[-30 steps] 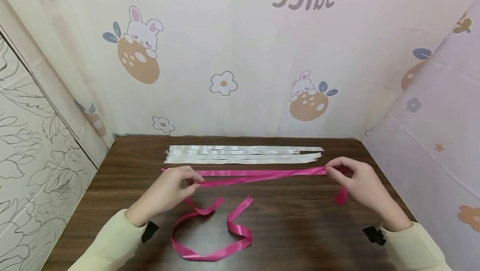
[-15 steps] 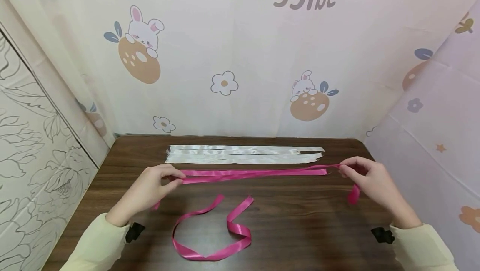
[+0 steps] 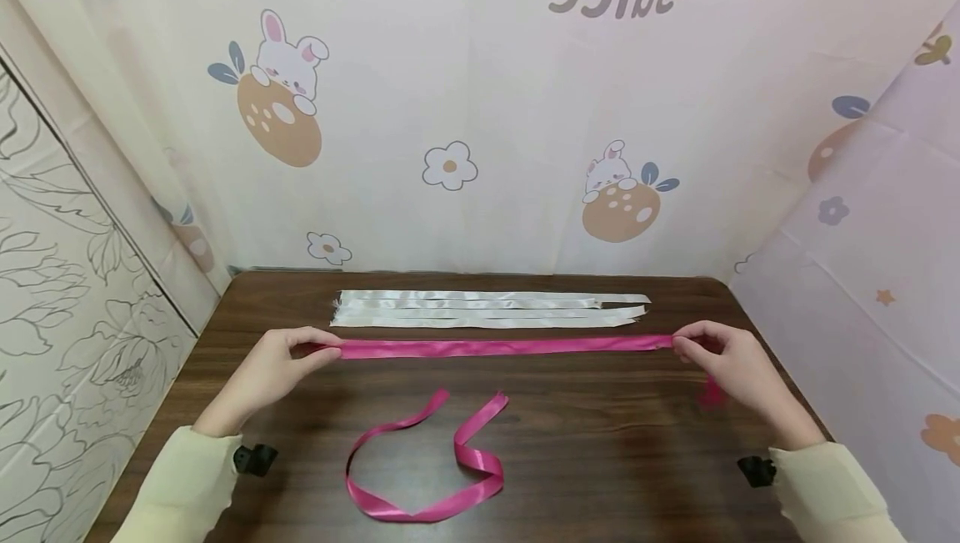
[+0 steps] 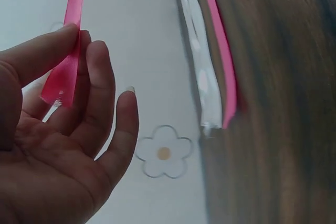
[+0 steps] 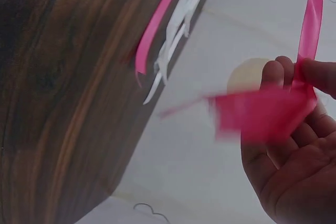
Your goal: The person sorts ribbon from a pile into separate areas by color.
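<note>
A pink satin ribbon (image 3: 487,349) is stretched nearly straight between both hands. My left hand (image 3: 273,368) pinches it between thumb and index finger close to one end; in the left wrist view a short ribbon end (image 4: 60,85) sticks out below the thumb. The right hand (image 3: 738,364) pinches the other side, and a longer tail (image 5: 257,114), blurred, hangs past those fingers. In both wrist views the held ribbon is above the table, apart from another pink ribbon (image 4: 226,66) lying flat; the head view shows them overlapping, the lying one mostly hidden.
Several white ribbons (image 3: 480,309) lie side by side along the back of the brown wooden table (image 3: 600,443). Nearer the front, a loose curled pink ribbon (image 3: 420,516) lies on the wood. A patterned curtain (image 3: 465,109) hangs behind, with more cloth along the sides.
My left hand has slid left along the ribbon to near its end, and the right hand has shifted slightly right. The held ribbon has gone from slanting to nearly level over the lying one.
</note>
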Demonstrator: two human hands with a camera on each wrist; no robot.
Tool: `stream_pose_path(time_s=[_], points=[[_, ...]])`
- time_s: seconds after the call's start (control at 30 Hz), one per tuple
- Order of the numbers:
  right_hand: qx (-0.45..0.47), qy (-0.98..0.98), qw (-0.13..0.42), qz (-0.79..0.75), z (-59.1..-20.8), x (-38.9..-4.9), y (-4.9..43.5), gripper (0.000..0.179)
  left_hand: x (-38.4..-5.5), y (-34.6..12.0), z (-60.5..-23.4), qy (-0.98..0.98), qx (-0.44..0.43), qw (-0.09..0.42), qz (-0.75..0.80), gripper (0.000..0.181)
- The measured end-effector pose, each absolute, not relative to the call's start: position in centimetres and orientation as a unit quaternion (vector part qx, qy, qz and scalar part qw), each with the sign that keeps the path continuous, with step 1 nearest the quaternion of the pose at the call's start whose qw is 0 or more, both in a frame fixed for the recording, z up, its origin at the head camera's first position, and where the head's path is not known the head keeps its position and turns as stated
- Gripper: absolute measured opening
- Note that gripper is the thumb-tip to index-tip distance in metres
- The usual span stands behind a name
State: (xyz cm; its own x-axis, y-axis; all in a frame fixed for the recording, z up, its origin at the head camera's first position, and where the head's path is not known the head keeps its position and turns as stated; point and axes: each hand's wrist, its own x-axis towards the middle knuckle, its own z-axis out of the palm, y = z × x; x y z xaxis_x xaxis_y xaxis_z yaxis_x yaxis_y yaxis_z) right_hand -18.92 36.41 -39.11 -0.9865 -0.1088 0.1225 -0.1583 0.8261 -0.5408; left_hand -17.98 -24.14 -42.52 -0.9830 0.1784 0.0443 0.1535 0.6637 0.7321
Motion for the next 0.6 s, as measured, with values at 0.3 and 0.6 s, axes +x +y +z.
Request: stream_pose_path(time_s=[0.3, 0.6], points=[[0.058, -0.965, 0.015, 0.255, -40.3, -19.9, 36.8, 0.025, -18.9, -24.9, -43.9, 0.899, 0.045, 0.039, 0.433, 0.024], [0.032, -0.966, -0.01, 0.256, -41.9, -20.8, 37.5, 0.03, -19.8, -25.5, -46.5, 0.916, 0.026, 0.035, 0.398, 0.022]])
